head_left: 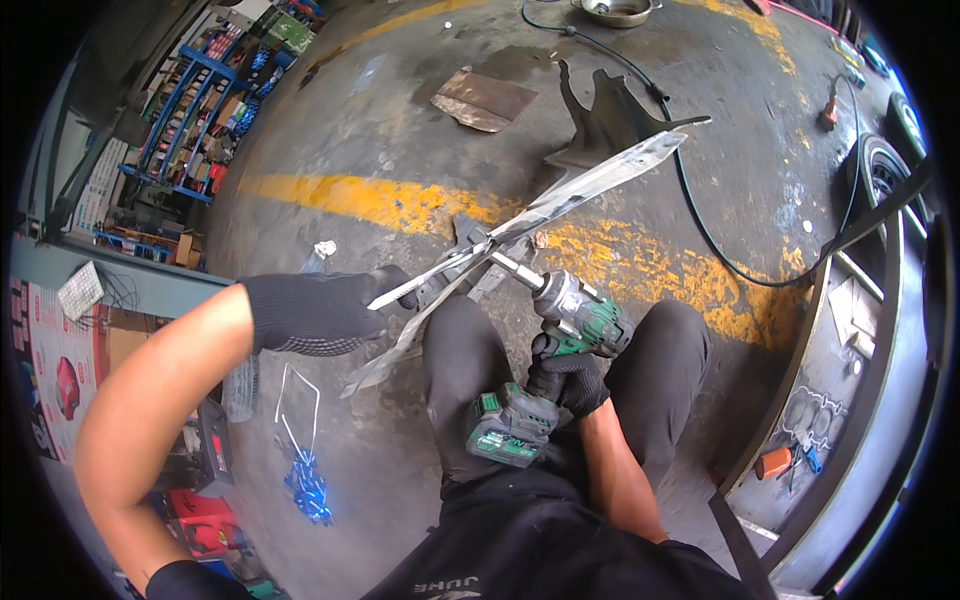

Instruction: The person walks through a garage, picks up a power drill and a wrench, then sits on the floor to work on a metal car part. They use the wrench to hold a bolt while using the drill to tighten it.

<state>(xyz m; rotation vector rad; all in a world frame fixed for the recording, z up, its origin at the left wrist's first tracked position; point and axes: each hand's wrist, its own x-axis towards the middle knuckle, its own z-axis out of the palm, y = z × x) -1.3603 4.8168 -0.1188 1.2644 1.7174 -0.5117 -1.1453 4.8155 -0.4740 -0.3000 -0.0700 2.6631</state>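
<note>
Head view: left hand (318, 312), gloved, fingers closed around long bent metal strip (560, 200), held over knees above concrete floor (400, 120). Right hand (568, 380), gloved, fingers wrapped on green cordless impact wrench (560, 340), nose touching strip's middle.

Stained concrete floor (400, 130) — yellow stripe (380, 200), cardboard scrap (483, 100), black hose (700, 220), metal bowl (617, 10).
</note>
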